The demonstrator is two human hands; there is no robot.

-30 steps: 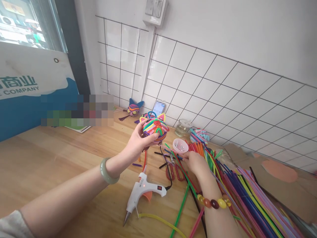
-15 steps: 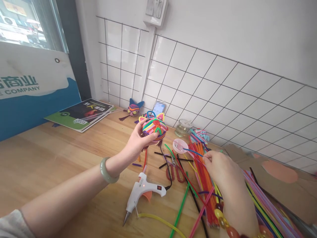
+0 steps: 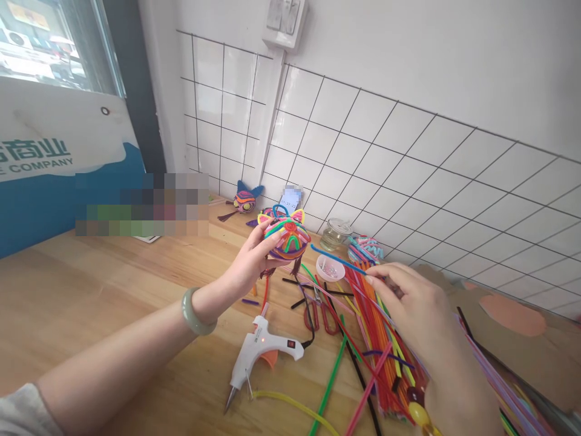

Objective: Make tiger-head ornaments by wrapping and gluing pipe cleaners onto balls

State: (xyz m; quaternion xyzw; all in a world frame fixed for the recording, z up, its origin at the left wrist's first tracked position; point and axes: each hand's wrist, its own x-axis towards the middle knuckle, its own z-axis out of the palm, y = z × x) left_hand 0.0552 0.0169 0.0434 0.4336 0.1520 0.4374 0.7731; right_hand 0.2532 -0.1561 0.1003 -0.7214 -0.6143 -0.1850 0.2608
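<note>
My left hand (image 3: 256, 251) is closed around a multicoloured pipe-cleaner animal head (image 3: 290, 242) with pink and yellow ears, a blue loop on top and dark tassels below. It is held up above the table. Between the fingertips of my right hand (image 3: 408, 303) is a blue pipe cleaner (image 3: 338, 260), its free end pointing left toward the animal head, a short gap apart. Under that pipe cleaner stands a small pink bowl (image 3: 330, 275) with tiny bits in it. A white glue gun (image 3: 261, 348) lies on the table below my left hand, its small light lit.
Red-handled scissors (image 3: 324, 318) and loose pipe cleaners lie between my hands. An orange-red bundle of pipe cleaners (image 3: 372, 321) is beside my right hand. Toward the wall are a glass jar (image 3: 336, 235), a phone (image 3: 291, 198) and another animal head (image 3: 246, 201). Cardboard (image 3: 512, 345) lies at right.
My right hand has shifted right and slightly up, bringing the blue pipe cleaner up off the pink bowl. The animal head in my left hand has moved slightly right.
</note>
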